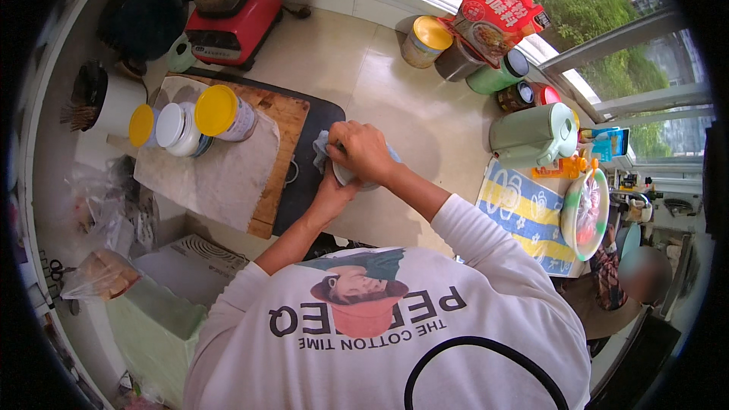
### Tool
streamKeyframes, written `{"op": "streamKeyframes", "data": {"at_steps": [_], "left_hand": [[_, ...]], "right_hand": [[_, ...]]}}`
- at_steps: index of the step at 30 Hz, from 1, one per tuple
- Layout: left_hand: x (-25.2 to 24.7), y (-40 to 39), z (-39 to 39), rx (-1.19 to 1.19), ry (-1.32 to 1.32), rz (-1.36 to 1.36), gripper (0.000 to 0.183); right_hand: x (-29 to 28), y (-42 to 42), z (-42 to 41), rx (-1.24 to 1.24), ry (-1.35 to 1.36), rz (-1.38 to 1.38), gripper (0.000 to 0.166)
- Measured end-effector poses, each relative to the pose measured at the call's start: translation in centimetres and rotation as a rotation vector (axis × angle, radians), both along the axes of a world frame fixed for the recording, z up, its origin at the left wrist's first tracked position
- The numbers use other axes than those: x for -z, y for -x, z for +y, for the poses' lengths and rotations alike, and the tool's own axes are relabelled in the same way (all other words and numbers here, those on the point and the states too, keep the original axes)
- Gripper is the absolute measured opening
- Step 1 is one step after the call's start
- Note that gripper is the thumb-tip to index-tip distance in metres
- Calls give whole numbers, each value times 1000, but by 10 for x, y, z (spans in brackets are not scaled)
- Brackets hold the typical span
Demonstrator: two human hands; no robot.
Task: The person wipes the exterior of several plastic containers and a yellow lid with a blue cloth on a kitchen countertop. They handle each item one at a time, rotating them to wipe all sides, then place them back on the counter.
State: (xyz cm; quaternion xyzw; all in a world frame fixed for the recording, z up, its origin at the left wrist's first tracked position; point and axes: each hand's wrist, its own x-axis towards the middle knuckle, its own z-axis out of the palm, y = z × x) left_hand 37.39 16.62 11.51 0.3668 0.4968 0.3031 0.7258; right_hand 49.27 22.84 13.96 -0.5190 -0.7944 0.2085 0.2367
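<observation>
My left hand [333, 196] grips the near side of a whitish round container [343, 175], held over the edge between the dark board and the counter. Above it, my right hand [364, 148] bends over the container's top with a light blue cloth [320, 145] bunched under its fingers. Both hands hide most of the container, so its kind cannot be told. To the left, a can with a yellow lid [216, 109], a jar with a white lid [171, 125] and a smaller yellow-lidded container [142, 126] stand on a pale cloth [228, 182] over a wooden cutting board [293, 111].
A red blender base [228, 40] stands at the back left. Along the window are a yellow-lidded can [428, 40], a red food pouch [495, 11], several jars and a pale green kettle [529, 134]. A bowl [569, 222] sits on a patterned towel [512, 205]; another person is at right.
</observation>
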Motion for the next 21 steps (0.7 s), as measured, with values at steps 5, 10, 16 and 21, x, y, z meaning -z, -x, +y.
{"op": "streamKeyframes", "data": {"at_steps": [5,10,16,21], "left_hand": [[7,0,0,-20,-67,-26,74],[6,0,-1,-36,-95,-31,76],[16,1,-1,8,-34,-68,63],[18,2,1,84,-12,16,49]], "right_hand": [[6,-8,24,143,220,87,15],[33,-60,43,140,616,738,10],[-7,-49,6,-452,54,343,9],[-20,-32,-1,-345,92,-9,22]]}}
